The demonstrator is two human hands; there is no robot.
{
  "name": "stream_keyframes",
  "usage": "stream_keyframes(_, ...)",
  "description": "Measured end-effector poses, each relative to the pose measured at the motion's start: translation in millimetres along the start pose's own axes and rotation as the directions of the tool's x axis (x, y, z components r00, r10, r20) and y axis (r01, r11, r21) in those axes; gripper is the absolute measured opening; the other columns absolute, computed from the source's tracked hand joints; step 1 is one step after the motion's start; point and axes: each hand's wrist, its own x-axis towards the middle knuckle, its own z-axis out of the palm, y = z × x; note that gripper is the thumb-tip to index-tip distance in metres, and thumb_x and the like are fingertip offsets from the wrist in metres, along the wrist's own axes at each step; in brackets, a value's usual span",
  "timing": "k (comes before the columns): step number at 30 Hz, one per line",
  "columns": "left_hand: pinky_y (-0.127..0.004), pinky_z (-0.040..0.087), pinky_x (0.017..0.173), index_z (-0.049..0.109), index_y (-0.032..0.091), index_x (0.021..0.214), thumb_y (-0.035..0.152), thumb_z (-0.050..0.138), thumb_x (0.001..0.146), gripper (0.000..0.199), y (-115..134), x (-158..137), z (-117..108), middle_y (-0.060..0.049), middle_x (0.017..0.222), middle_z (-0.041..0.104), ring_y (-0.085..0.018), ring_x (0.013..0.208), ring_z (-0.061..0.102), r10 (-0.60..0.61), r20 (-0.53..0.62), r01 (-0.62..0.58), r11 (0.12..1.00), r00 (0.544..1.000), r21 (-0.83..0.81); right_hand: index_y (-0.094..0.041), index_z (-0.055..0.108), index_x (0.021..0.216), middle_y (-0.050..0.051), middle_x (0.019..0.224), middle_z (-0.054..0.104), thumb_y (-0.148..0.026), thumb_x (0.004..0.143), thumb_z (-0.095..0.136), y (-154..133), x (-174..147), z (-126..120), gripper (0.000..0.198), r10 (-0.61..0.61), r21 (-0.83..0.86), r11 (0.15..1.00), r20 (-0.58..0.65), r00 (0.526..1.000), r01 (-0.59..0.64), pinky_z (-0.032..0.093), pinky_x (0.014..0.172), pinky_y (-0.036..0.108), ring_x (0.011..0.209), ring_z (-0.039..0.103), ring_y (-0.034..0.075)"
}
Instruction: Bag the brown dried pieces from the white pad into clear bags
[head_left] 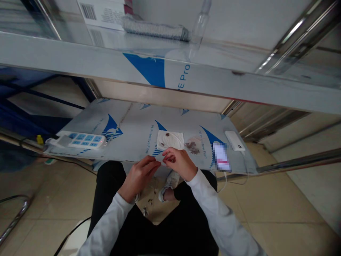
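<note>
Near the front edge of the lower shelf (128,122), my left hand (140,176) has its thumb and fingers pressed together. Just to its right, my right hand (182,163) is curled in a pinch, its fingertips close to those of the left. Whatever lies between the fingertips is too small to make out. Beyond the right hand lies a white paper sheet (174,139) with a few small dark pieces (167,134) on it. Beside the sheet rests a clear plastic bag (194,146) holding small brownish pieces.
A power strip (86,140) sits at the shelf's left. On the right are a phone (221,157) and a white cabled device (234,141). The upper shelf (106,64) overhangs, bearing a box (103,14), a grey fabric roll (156,29) and a clear bottle (201,23).
</note>
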Motion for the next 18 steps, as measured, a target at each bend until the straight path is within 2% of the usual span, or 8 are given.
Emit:
stream_keyframes(2, -0.024, 0.054, 0.076, 0.065, 0.022, 0.098, 0.022, 0.051, 0.092, 0.016, 3.1, -3.6, 0.9, -0.004, 0.099, 0.061, -0.013, 0.085, 0.064, -0.029, 0.028, 0.030, 0.999, 0.999, -0.028, -0.017, 0.067, 0.084, 0.000, 0.075, 0.070, -0.003, 0.076, 0.060, 3.1, -10.7, -0.8, 0.018, -0.048, -0.041, 0.998, -0.004, 0.999, 0.048, 0.049, 0.065, 0.022, 0.064, 0.065, 0.012)
stream_keyframes(5, -0.026, 0.054, 0.078, 0.064, 0.023, 0.098, 0.021, 0.050, 0.092, 0.015, 10.3, -7.8, 0.8, -0.004, 0.100, 0.060, -0.013, 0.087, 0.063, -0.025, 0.092, 0.031, 0.998, 0.995, -0.058, -0.019, 0.070, 0.077, 0.002, 0.080, 0.069, 0.004, 0.075, 0.053, 6.3, -21.9, -0.5, 0.029, -0.173, -0.150, 0.972, 0.073, 0.982, 0.183, 0.049, 0.075, 0.025, 0.077, 0.065, 0.014)
stream_keyframes(8, -0.034, 0.052, 0.085, 0.061, 0.023, 0.101, 0.024, 0.055, 0.088, 0.014, 20.7, -8.3, -1.0, -0.006, 0.103, 0.060, -0.019, 0.096, 0.061, -0.019, 0.091, 0.025, 0.998, 0.996, -0.065, -0.018, 0.074, 0.082, 0.005, 0.084, 0.070, 0.003, 0.074, 0.057, 10.3, -25.0, 3.6, 0.029, -0.149, -0.164, 0.973, 0.103, 0.983, 0.165, 0.050, 0.077, 0.027, 0.080, 0.065, 0.016)
stream_keyframes(9, -0.039, 0.050, 0.088, 0.058, 0.022, 0.108, 0.030, 0.061, 0.084, 0.026, 23.8, -7.8, -0.6, -0.008, 0.108, 0.060, -0.023, 0.102, 0.059, -0.049, 0.067, 0.052, 0.997, 0.997, -0.057, -0.017, 0.074, 0.083, 0.005, 0.083, 0.069, 0.001, 0.073, 0.061, 11.5, -25.0, 5.9, 0.025, -0.109, -0.141, 0.983, 0.085, 0.990, 0.120, 0.051, 0.074, 0.027, 0.076, 0.065, 0.015)
stream_keyframes(12, -0.051, 0.043, 0.098, 0.038, 0.017, 0.134, 0.047, 0.076, 0.065, 0.085, 27.8, -5.5, 7.8, -0.018, 0.130, 0.051, -0.034, 0.120, 0.049, -0.142, 0.037, 0.144, 0.989, 0.989, -0.042, -0.014, 0.073, 0.087, 0.004, 0.079, 0.066, -0.007, 0.068, 0.072, 12.4, -25.9, 14.9, 0.021, 0.013, -0.003, 1.000, 0.033, 0.999, -0.013, 0.052, 0.064, 0.024, 0.064, 0.063, 0.013)
stream_keyframes(13, -0.052, 0.042, 0.099, 0.032, 0.016, 0.138, 0.046, 0.077, 0.062, 0.093, 27.0, -5.1, 13.0, -0.019, 0.133, 0.049, -0.035, 0.122, 0.048, -0.159, 0.052, 0.161, 0.986, 0.986, -0.046, -0.013, 0.073, 0.089, 0.004, 0.079, 0.066, -0.008, 0.066, 0.074, 11.6, -27.0, 18.2, 0.024, 0.037, 0.039, 0.999, 0.025, 0.999, -0.038, 0.053, 0.062, 0.023, 0.063, 0.063, 0.012)
stream_keyframes(15, -0.050, 0.044, 0.096, 0.035, 0.017, 0.134, 0.035, 0.075, 0.066, 0.081, 22.6, -5.5, 25.0, -0.017, 0.127, 0.054, -0.033, 0.117, 0.053, -0.199, 0.082, 0.205, 0.976, 0.977, -0.070, -0.014, 0.072, 0.091, 0.003, 0.080, 0.066, -0.007, 0.065, 0.074, 9.6, -29.4, 24.0, 0.027, 0.052, 0.081, 0.995, 0.018, 0.998, -0.053, 0.052, 0.062, 0.023, 0.063, 0.062, 0.012)
stream_keyframes(18, -0.039, 0.051, 0.082, 0.049, 0.019, 0.111, 0.021, 0.064, 0.074, 0.040, 13.3, -9.6, 38.5, -0.009, 0.102, 0.063, -0.024, 0.096, 0.063, -0.309, 0.064, 0.315, 0.938, 0.949, -0.141, -0.017, 0.071, 0.088, 0.002, 0.080, 0.068, -0.013, 0.069, 0.073, 13.5, -25.1, 27.3, 0.019, 0.005, 0.108, 0.994, 0.011, 1.000, -0.006, 0.051, 0.065, 0.023, 0.068, 0.063, 0.013)
